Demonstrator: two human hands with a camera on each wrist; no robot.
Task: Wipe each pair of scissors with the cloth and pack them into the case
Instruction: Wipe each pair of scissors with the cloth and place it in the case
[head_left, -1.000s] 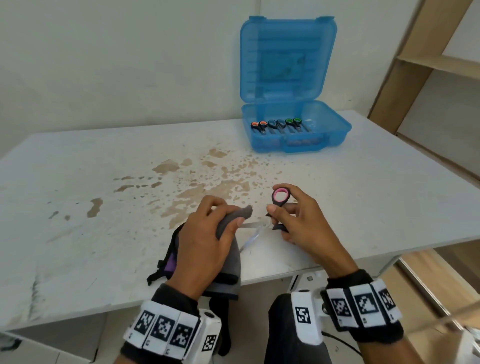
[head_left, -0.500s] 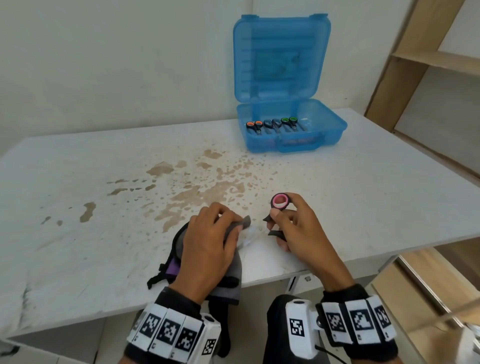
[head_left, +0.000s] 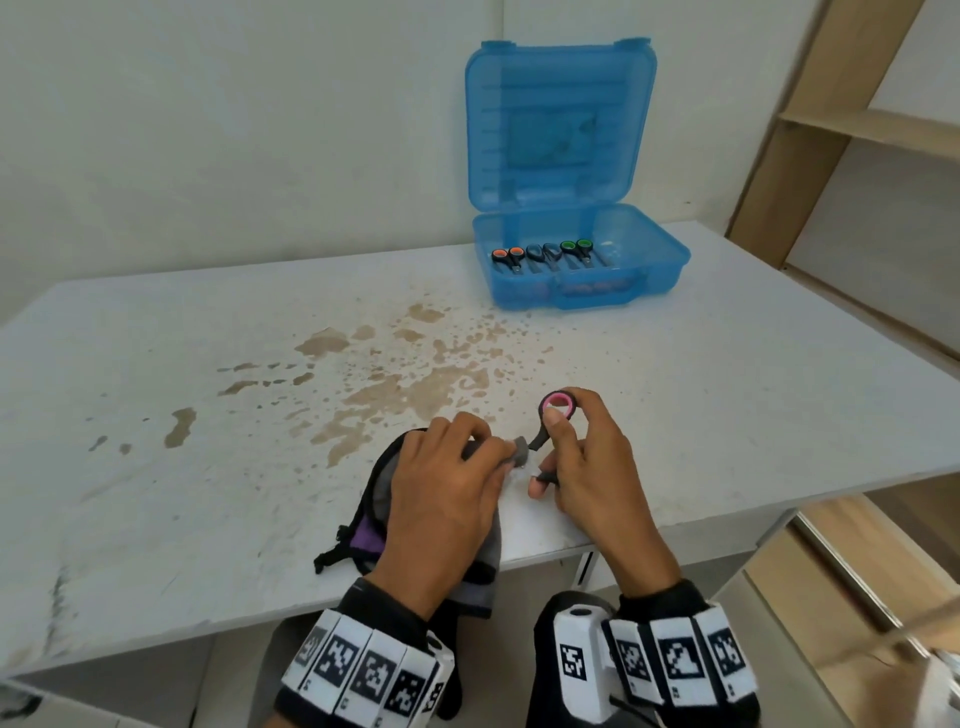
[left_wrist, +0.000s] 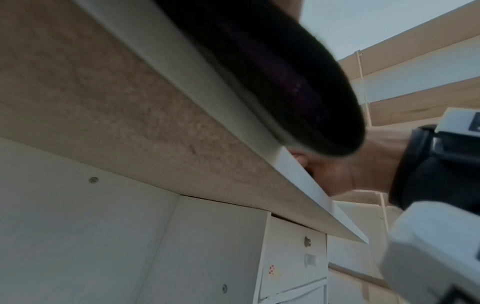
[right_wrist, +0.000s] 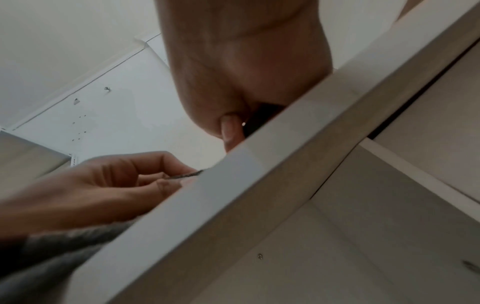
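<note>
Grey cloth (head_left: 511, 451) pinched in left hand (head_left: 441, 499) at near table (head_left: 727, 415) edge, covering the blades entirely. Right hand (head_left: 587, 467) fingers curled on pink-ringed scissors (head_left: 557, 408); lower handle loop mostly hidden. Blue case (head_left: 660, 265) open, well apart, three pairs inside. Wrist views mostly blocked by the table edge.
</note>
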